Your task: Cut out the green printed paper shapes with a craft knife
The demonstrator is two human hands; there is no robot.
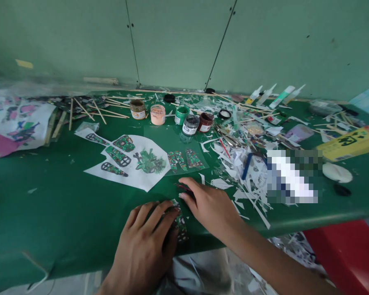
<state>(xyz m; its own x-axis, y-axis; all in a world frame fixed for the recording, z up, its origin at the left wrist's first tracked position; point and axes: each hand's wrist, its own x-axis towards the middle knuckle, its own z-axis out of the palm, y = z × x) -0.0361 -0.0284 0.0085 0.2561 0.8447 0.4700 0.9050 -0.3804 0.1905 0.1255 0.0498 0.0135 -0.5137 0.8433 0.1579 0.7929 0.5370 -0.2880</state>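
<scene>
Near the table's front edge, my left hand curls over a camouflage-patterned paper cutout and holds it against the green surface; the fingers cover part of it. Just to its right, my right hand is closed in a pinch on a slim dark-and-red tool, whose kind is mostly hidden by the fingers. Beyond the hands lies a white paper sheet with several camouflage-patterned shapes and a green paint smear. Beside it, smaller patterned pieces rest on a clear sheet.
Open paint jars stand at the back middle. Paper scraps are heaped on the right, with metal pliers-like tools by them. Further right are glue tubes and a yellow package. Wooden sticks lie at the back left.
</scene>
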